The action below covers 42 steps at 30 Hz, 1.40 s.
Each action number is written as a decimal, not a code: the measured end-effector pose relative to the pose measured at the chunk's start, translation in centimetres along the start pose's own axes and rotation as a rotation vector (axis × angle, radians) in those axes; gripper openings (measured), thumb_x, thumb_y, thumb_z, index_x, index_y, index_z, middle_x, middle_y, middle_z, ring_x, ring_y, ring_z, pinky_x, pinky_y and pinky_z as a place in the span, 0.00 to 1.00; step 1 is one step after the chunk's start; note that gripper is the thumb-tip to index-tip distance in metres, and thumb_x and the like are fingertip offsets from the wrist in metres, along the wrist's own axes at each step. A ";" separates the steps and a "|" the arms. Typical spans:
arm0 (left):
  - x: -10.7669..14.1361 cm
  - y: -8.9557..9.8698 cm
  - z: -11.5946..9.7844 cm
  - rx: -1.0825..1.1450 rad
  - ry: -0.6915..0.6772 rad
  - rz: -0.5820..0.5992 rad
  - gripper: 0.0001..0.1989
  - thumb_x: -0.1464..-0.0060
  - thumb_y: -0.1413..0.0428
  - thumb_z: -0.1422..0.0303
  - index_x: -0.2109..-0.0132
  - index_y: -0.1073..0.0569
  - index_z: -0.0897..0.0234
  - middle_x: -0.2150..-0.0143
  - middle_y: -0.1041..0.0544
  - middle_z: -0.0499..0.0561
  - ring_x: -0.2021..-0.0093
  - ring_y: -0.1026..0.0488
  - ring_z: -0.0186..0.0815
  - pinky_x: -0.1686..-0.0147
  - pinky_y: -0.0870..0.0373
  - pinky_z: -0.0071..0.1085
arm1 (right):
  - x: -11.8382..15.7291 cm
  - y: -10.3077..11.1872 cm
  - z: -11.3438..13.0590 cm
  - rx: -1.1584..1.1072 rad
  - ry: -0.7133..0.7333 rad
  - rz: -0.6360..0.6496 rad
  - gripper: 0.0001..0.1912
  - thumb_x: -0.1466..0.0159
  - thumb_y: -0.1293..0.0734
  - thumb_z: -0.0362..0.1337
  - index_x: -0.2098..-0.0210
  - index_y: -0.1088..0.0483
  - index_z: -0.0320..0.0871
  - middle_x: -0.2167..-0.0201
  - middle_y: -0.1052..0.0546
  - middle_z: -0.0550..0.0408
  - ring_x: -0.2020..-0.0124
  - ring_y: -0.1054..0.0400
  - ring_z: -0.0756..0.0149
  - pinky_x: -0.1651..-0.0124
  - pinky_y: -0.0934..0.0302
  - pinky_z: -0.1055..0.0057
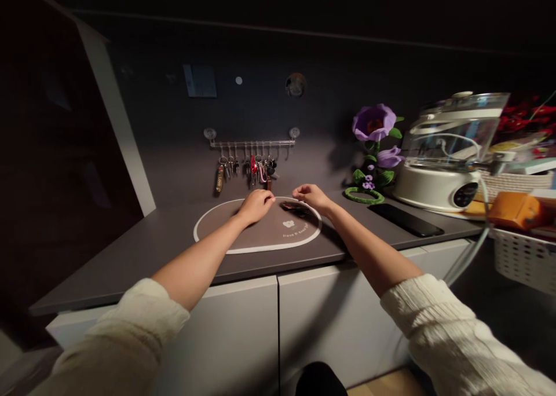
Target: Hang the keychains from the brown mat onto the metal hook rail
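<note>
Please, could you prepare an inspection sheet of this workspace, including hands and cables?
Surface: dark counter, with brown mat.
Things at hand: small dark item on the mat, identity unclear.
Clutter: phone, purple flowers and appliance at the right.
Hands: left hand over the mat, right hand beside the dark item; grips unclear.
Cables: pale cord hanging past the counter edge.
Surroundings: dark wall with keys on a rail, white cupboards below.

The left hand (255, 206) turns its back to me and hides most of its fingers, so I cannot tell whether it holds anything; nor can I with the right hand (313, 197). Near it, a dark item (294, 207) on the mat (238, 228) is too small for me to identify. I see both sleeves (125, 326) cut by the picture's edge, likewise the basket (523, 260) and blurred red flowers (525, 118).
</note>
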<state>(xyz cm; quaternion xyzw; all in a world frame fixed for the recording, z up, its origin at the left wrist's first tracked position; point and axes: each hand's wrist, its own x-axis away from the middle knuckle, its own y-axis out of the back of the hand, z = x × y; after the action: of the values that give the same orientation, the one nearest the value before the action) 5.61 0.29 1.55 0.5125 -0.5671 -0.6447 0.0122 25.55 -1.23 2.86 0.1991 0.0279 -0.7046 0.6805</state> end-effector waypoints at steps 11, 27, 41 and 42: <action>0.6 -0.5 0.1 0.060 -0.016 0.080 0.11 0.48 0.52 0.66 0.66 0.26 0.64 0.66 0.24 0.51 0.65 0.31 0.34 0.63 0.37 0.28 | 1.3 1.5 -1.4 0.491 0.077 0.019 0.09 0.62 0.26 0.37 0.83 0.28 0.41 0.85 0.30 0.60 0.81 0.41 0.75 0.77 0.53 0.78; 0.8 -1.0 -0.1 0.146 -0.120 0.177 0.10 0.50 0.50 0.70 0.63 0.25 0.64 0.64 0.24 0.50 0.64 0.31 0.32 0.61 0.36 0.28 | 1.5 1.0 -0.9 0.619 0.112 0.077 0.10 0.50 0.33 0.41 0.77 0.25 0.39 0.81 0.27 0.57 0.78 0.39 0.73 0.74 0.50 0.77; 0.7 -1.4 0.0 0.201 -0.096 0.152 0.11 0.52 0.47 0.66 0.62 0.25 0.64 0.68 0.28 0.50 0.68 0.33 0.31 0.67 0.38 0.27 | 1.6 -0.3 -1.0 0.019 -0.082 0.192 0.16 0.54 0.29 0.45 0.76 0.30 0.37 0.84 0.30 0.57 0.84 0.41 0.76 0.80 0.48 0.77; 0.7 -1.4 0.0 0.214 -0.090 0.152 0.11 0.53 0.46 0.65 0.63 0.25 0.64 0.68 0.28 0.50 0.68 0.33 0.31 0.67 0.38 0.26 | 1.6 -0.4 -1.0 -0.003 -0.088 0.189 0.16 0.54 0.29 0.45 0.76 0.30 0.37 0.84 0.30 0.57 0.83 0.41 0.76 0.79 0.47 0.77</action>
<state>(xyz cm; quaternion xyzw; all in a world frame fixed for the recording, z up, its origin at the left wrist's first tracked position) 6.08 0.39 0.10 0.4371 -0.6697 -0.6001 -0.0189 25.44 -2.36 1.31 0.1687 -0.0199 -0.6451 0.7450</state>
